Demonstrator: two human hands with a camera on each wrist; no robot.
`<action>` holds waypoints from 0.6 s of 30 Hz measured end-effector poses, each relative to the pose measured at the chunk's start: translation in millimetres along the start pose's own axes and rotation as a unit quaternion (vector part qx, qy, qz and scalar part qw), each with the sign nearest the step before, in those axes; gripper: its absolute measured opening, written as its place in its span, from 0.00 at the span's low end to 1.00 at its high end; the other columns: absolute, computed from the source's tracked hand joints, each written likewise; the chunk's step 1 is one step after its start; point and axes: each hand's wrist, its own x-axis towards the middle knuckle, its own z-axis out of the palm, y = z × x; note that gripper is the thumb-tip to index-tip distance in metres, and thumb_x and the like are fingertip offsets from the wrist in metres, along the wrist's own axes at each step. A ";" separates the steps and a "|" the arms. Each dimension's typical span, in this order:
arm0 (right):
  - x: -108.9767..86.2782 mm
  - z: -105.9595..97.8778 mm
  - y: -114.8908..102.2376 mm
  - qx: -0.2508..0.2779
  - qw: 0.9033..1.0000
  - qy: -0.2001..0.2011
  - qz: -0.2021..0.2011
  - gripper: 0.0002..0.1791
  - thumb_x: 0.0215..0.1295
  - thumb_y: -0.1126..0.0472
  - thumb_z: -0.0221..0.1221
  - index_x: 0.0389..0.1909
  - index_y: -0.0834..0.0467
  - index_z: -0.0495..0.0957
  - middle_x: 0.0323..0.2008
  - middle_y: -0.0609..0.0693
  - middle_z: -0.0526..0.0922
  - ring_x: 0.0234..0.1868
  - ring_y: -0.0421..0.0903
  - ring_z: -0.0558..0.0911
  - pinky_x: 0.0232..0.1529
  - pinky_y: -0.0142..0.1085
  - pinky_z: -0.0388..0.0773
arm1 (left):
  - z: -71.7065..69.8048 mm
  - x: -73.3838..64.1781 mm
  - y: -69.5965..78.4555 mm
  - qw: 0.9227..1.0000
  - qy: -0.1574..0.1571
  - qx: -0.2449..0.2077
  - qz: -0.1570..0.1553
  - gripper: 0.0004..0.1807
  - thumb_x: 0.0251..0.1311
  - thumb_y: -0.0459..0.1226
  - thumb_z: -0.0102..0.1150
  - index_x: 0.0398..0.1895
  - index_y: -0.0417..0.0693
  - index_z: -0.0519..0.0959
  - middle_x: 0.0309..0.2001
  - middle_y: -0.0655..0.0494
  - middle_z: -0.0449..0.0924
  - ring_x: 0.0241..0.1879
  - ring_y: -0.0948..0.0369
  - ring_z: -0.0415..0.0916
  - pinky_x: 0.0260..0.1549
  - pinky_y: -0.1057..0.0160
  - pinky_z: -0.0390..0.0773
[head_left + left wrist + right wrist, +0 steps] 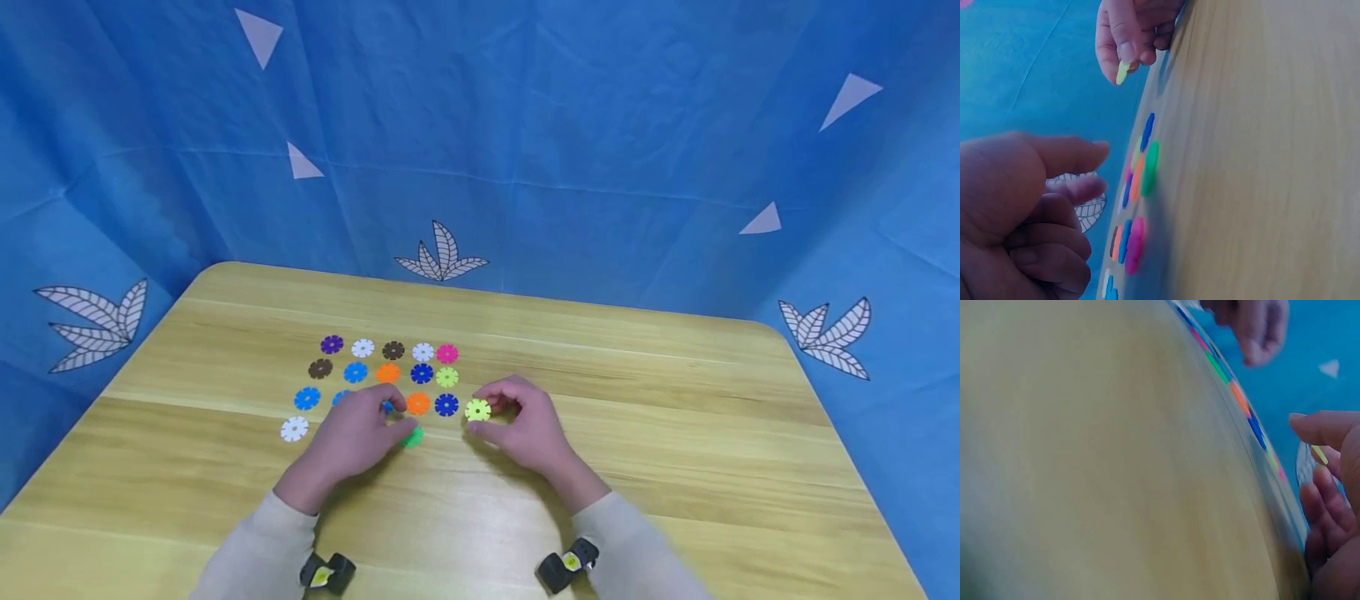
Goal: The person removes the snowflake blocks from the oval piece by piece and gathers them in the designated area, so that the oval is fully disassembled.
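My right hand (pixel 531 425) pinches a yellow-green notched plastic disc (pixel 477 410) between thumb and finger, raised above the table in the left wrist view. To its left, my left hand (pixel 352 435) hovers over the laid-out discs with nothing between thumb and forefinger. Its other fingers curl inward in the left wrist view. Near the left thumb lies a green disc (pixel 414 437); a dark blue disc (pixel 446 405) lies between the hands. A pink disc (pixel 1135 244), hidden under the left hand in the head view, shows in the left wrist view.
Several more notched discs lie in loose rows on the wooden table (pixel 675 467), among them a purple disc (pixel 332 344) at the back left and a white disc (pixel 295 429) at the front left. A blue curtain (pixel 600 167) hangs behind the table's far edge.
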 end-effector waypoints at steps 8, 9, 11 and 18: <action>-4.8 24.6 -13.1 -0.052 0.999 0.010 0.011 0.21 0.42 0.56 0.81 0.39 0.51 0.87 0.33 0.44 0.76 0.38 0.43 0.74 0.41 0.38 0.74 | -4.7 0.1 -3.0 1.000 0.009 0.001 0.003 0.11 0.61 0.40 0.68 0.41 0.44 0.80 0.16 0.58 0.66 0.15 0.62 0.61 0.17 0.63 0.63; -5.1 26.6 -13.1 -0.064 0.998 0.009 0.008 0.21 0.42 0.55 0.81 0.39 0.51 0.87 0.33 0.43 0.76 0.37 0.43 0.74 0.41 0.39 0.74 | -5.1 -0.2 -3.4 1.000 0.010 0.001 0.002 0.11 0.61 0.40 0.68 0.41 0.44 0.80 0.16 0.58 0.66 0.15 0.62 0.61 0.17 0.63 0.63; -5.4 29.8 -13.5 -0.091 0.996 0.007 0.004 0.21 0.41 0.53 0.81 0.38 0.49 0.87 0.32 0.42 0.77 0.37 0.41 0.74 0.43 0.40 0.72 | -5.6 -0.9 -3.7 1.000 0.011 0.000 0.001 0.11 0.61 0.40 0.68 0.41 0.44 0.80 0.17 0.58 0.67 0.15 0.61 0.62 0.17 0.62 0.64; -6.1 35.0 -15.4 -0.180 0.984 0.002 -0.005 0.21 0.37 0.43 0.81 0.34 0.43 0.87 0.30 0.36 0.76 0.34 0.38 0.73 0.45 0.44 0.60 | -5.7 -2.4 -4.7 1.000 0.014 -0.004 0.002 0.10 0.62 0.40 0.67 0.41 0.45 0.80 0.18 0.57 0.68 0.16 0.61 0.64 0.18 0.62 0.65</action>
